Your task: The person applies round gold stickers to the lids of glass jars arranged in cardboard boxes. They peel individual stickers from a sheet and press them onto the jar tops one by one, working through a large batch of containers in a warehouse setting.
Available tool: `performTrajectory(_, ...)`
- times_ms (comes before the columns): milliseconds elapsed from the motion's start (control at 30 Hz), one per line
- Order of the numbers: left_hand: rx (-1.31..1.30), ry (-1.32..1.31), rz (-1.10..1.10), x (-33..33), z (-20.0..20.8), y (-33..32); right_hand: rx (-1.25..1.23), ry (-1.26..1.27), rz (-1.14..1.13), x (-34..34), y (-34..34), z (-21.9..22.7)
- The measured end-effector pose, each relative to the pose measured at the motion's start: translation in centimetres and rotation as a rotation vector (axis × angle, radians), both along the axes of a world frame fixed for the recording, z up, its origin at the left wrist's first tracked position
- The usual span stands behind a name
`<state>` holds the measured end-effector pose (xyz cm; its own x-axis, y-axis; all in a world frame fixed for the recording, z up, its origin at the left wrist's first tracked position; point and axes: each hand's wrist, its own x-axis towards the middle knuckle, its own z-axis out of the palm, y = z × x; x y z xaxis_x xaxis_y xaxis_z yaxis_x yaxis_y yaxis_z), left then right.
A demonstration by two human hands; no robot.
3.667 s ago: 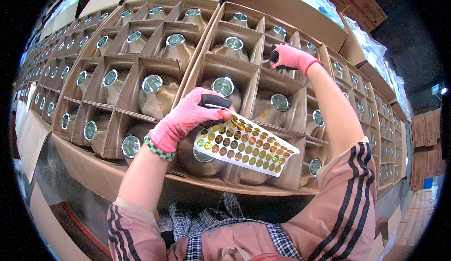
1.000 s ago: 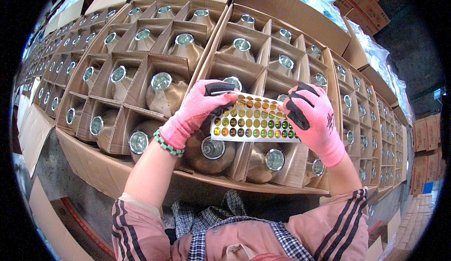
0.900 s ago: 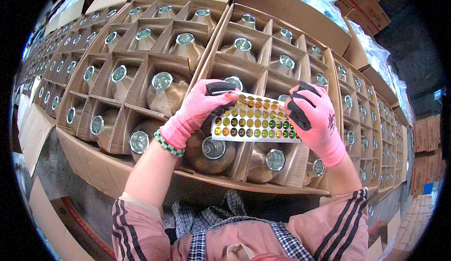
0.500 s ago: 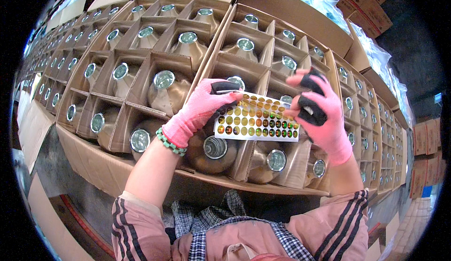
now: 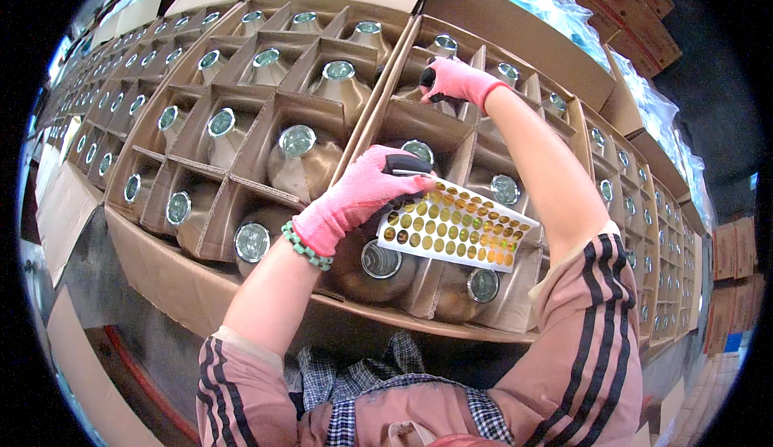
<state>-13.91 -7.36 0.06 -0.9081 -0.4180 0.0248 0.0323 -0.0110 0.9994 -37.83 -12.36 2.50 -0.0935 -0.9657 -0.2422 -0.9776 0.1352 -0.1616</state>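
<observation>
My left hand (image 5: 362, 193), in a pink glove with black-covered fingertips, pinches the upper left corner of a white sheet of round gold stickers (image 5: 459, 225). The shiny sheet is tilted above the near flasks. My right hand (image 5: 460, 81), gloved alike, is reached out to the far part of the same carton. Its fingers curl down over the neck of a glass flask, whose mouth they hide. Whether a sticker lies under those fingers cannot be seen. Below the sheet stands a brownish glass flask (image 5: 381, 260) with a silvery rim; another flask (image 5: 418, 151) stands just behind my left hand.
Cardboard dividers (image 5: 266, 109) keep the upright flasks in separate cells. Open cartons (image 5: 161, 242) of flasks run in rows to both sides. Bluish plastic wrap (image 5: 531, 0) lies beyond the raised flaps. Closed cartons (image 5: 624, 12) are stacked at the far right.
My right hand has left the sticker sheet and moved forward and left to a flask. My left hand still holds the sheet, now tilted lower at its right end.
</observation>
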Motion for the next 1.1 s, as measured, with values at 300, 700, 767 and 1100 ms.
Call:
performTrajectory(300,0.012,0.014,-0.026,0.3,0.3,-0.2,0.162,0.365,0.201,2.1,-3.2,-2.8)
performTrajectory(700,0.033,0.019,-0.033,0.3,0.7,-0.2,-0.009,0.442,0.074,3.3,-1.8,-1.8)
performTrajectory(767,0.029,0.026,-0.033,0.1,0.7,-0.1,-0.081,0.393,0.039,2.7,-1.3,-2.1)
performTrajectory(1100,0.09,0.018,-0.006,0.7,0.5,-0.1,-0.331,-0.852,-0.029,0.7,3.5,3.6)
